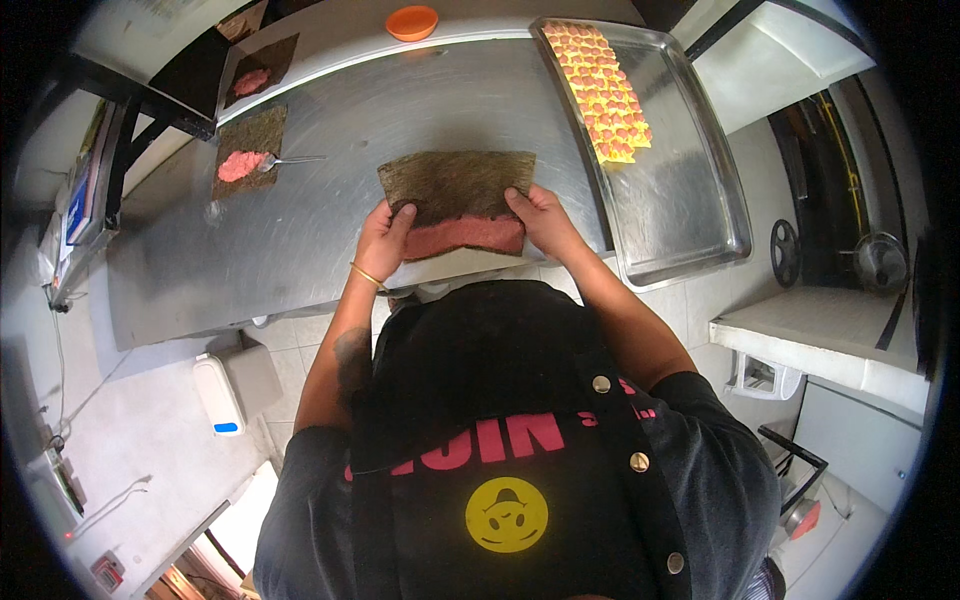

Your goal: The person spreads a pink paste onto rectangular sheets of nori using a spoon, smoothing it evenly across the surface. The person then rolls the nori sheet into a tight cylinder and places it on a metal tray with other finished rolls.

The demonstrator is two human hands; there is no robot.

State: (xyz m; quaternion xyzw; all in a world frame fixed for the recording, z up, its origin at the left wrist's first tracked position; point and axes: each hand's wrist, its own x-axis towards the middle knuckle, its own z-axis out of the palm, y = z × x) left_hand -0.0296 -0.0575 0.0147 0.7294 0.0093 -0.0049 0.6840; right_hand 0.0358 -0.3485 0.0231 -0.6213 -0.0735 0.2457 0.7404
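Observation:
Both hands hold one nori sheet (457, 180) by its sides, above the front edge of a stainless steel table (337, 225). A band of pink paste (469, 236) covers the sheet's near part. My left hand (386, 240) grips the left side, thumb on top; my right hand (547, 221) grips the right side in the same way. Further left, another nori sheet (255, 131) lies on the table with a mound of pink paste (240, 166) and a metal fork or spoon (292, 159) resting in it. A third nori sheet (274, 60) with pink paste lies beyond it.
On the right stands a large metal tray (675, 150) with rows of yellow pieces topped with pink (600, 90) along its left side. An orange bowl (412, 24) sits at the table's back edge. A white-lidded bin (221, 394) stands on the left, near the tiled floor.

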